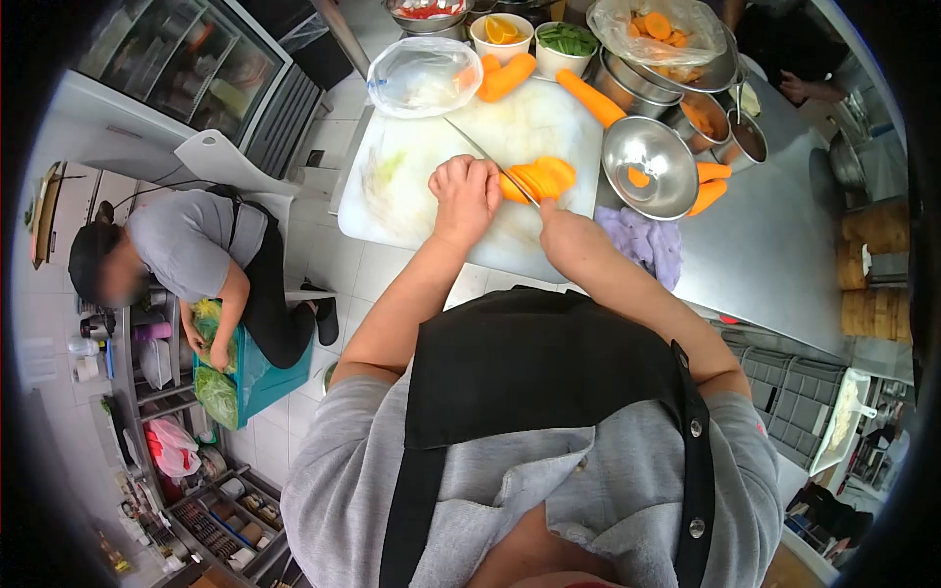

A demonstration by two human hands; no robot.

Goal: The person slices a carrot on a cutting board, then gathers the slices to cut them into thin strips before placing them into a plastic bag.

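- A long steel knife (477, 148) is clasped by the right hand (567, 236).
- The left hand (466, 198) is curled, grip unclear.
- Orange carrot slices (547, 178) are fanned at its three o'clock.

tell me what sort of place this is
Most likely a commercial kitchen, perhaps a restaurant's. A stainless-steel worktop runs alongside, carrot slices lie on a white cutting board, and a co-worker nearby is handling leafy vegetables.

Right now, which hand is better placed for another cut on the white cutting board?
Likely the right hand: it holds the long metal knife. The left hand is curled beside its blade.
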